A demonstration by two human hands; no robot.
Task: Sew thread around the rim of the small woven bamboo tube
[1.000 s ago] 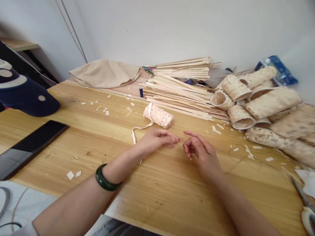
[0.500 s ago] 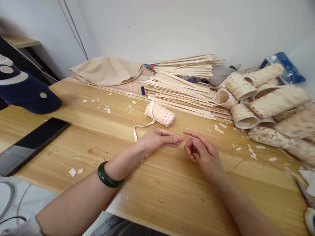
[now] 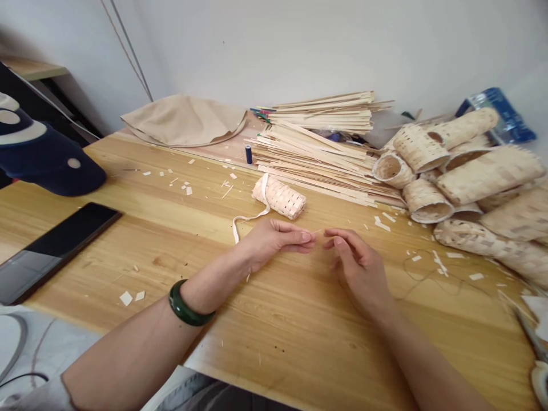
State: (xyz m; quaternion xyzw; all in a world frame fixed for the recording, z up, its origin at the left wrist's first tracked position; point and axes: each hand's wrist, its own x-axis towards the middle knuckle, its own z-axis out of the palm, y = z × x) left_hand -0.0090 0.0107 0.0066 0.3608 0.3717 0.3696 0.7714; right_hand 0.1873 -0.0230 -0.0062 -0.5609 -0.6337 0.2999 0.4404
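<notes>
My left hand (image 3: 285, 238), with a dark green bangle on its wrist, is closed in a pinch between thumb and fingers. A thin pale strand (image 3: 319, 232) shows at its fingertips; whether it is thread or a sliver of wood cannot be told. Facing it a short way to the right, my right hand (image 3: 359, 260) has loosely bent fingers apart from the thumb, the lower ones blurred. Its index fingertip comes close to the strand. Just beyond my left hand lies a small woven tube (image 3: 280, 197) of pale strips, with a white ribbon (image 3: 252, 217) trailing from it.
Bundled wood strips (image 3: 317, 162) lie at the back beside a blue thread spool (image 3: 249, 154). Woven tubes (image 3: 483, 177) are piled at right, above loose dark thread (image 3: 445, 274) and scissors (image 3: 531, 342). A phone (image 3: 60, 248) and beige cloth (image 3: 184, 121) are at left.
My right hand's fingers have shifted, with the index finger bending and the lower fingers moving in a blur. My left hand keeps its pinch in nearly the same place.
</notes>
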